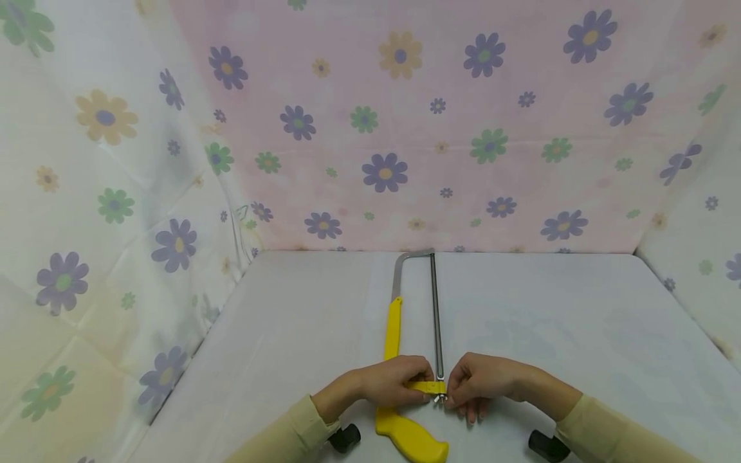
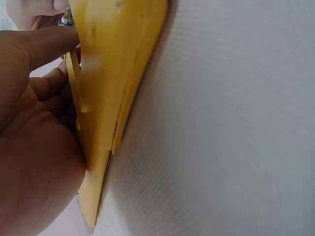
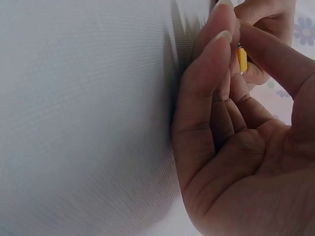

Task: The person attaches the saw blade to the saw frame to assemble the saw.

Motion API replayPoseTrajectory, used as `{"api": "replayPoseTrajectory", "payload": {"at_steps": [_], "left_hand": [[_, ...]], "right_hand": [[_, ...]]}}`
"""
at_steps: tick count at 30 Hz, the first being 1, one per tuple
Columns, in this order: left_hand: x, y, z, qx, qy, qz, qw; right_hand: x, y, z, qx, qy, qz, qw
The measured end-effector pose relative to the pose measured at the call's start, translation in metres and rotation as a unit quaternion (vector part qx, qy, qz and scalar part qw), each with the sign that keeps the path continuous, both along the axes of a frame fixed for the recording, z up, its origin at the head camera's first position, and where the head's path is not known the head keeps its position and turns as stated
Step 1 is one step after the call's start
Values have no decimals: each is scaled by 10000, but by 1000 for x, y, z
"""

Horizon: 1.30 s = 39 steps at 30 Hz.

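Observation:
A hacksaw (image 1: 393,328) with a yellow handle and frame lies flat on the white table, its grey bow pointing away from me. Along its right side runs the narrow blade (image 1: 437,308). My left hand (image 1: 392,381) grips the yellow crosspiece (image 1: 428,387) at the near end of the blade. At that corner sits a small silver wing nut (image 1: 440,399). My right hand (image 1: 485,378) has its thumb and forefinger pinched at the wing nut, the other fingers curled beneath. The right wrist view hides most of the nut behind the fingertips.
The white table (image 1: 550,321) reaches back to a pink flowered cloth (image 1: 405,128). Flowered cloth also hangs on the left (image 1: 104,212) and right sides. A black device shows beneath each wrist.

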State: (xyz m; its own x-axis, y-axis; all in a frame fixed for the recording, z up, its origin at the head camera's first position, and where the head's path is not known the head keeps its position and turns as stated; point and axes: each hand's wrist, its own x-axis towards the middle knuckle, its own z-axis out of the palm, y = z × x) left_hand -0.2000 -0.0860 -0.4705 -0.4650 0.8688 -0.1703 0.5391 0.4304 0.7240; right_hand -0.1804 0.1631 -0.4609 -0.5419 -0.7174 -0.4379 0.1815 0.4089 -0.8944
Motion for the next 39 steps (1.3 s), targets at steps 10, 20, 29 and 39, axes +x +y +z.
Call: {"api": "replayPoseTrajectory", "payload": {"at_steps": [10, 20, 29, 39], "left_hand": [[0, 1, -3, -36, 64, 18, 10000], [-1, 0, 1, -48, 43, 39, 10000], [0, 1, -1, -20, -104, 49, 9999], [1, -1, 1, -12, -50, 52, 10000]], "right_hand": [[2, -1, -1, 63, 99, -63, 9999], [5, -7, 3, 221, 82, -184, 9996], [6, -13, 4, 511, 192, -208, 9983], [10, -21, 7, 658, 415, -475, 9958]]}}
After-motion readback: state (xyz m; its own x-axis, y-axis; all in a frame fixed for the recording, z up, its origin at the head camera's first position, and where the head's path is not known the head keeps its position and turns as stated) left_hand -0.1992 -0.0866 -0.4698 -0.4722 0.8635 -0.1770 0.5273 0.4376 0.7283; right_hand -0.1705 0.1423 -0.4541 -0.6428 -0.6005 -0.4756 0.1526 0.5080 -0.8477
